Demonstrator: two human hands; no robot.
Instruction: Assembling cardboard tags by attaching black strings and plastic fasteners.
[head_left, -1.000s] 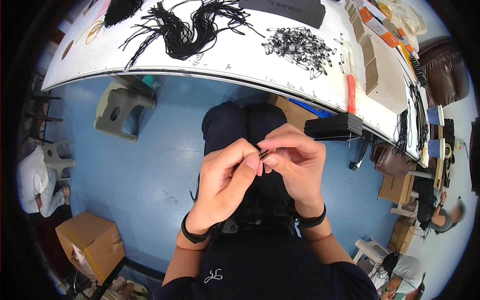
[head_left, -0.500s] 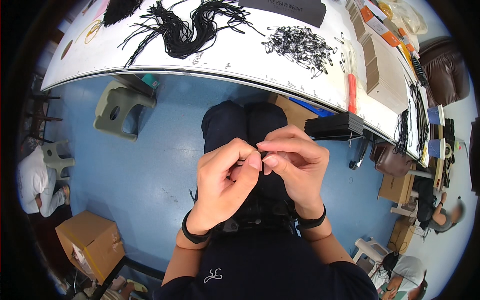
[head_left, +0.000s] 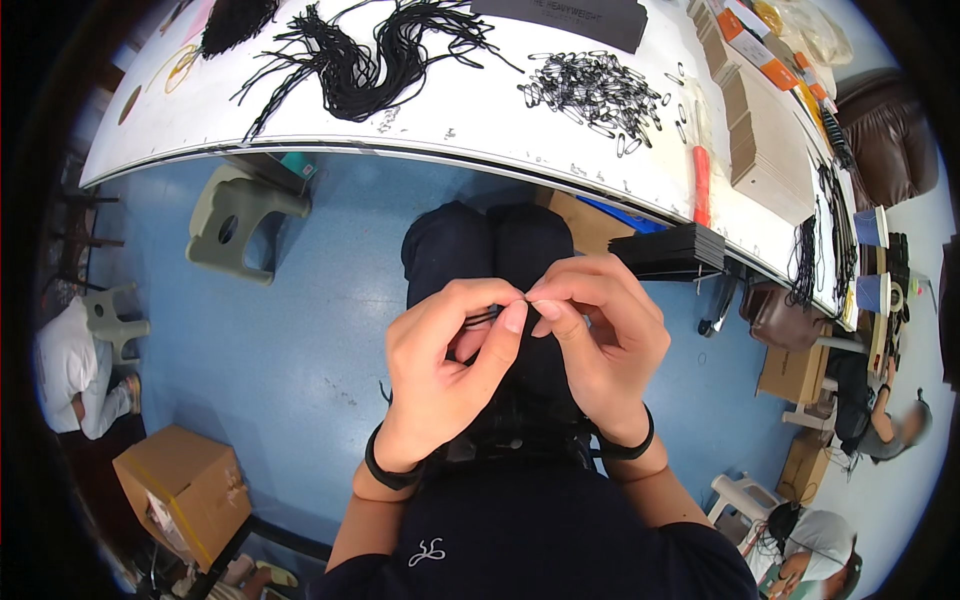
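Above my lap, my left hand (head_left: 440, 350) and my right hand (head_left: 610, 345) meet fingertip to fingertip, each in a pinch. Thin black cord (head_left: 482, 318) shows inside the curl of my left fingers. Its end runs to where the two pinches touch, and my right thumb and forefinger close there too. What exactly lies between the right fingertips is too small and dark to make out. On the white table (head_left: 470, 135) beyond lie a bundle of black cords (head_left: 365, 85) and a heap of black safety pins (head_left: 590, 95).
Black card tags (head_left: 565, 20) lie at the table's far side. A stack of black cards (head_left: 668, 250) juts from the near edge beside a red strip (head_left: 702, 185). Grey-brown cards (head_left: 765, 150) line the right. A green stool (head_left: 240, 225) and cardboard box (head_left: 185, 490) stand left. People sit nearby.
My hands have drawn slightly apart, with the fingertips still meeting. The fingers have shifted, and more black cord shows inside my left hand.
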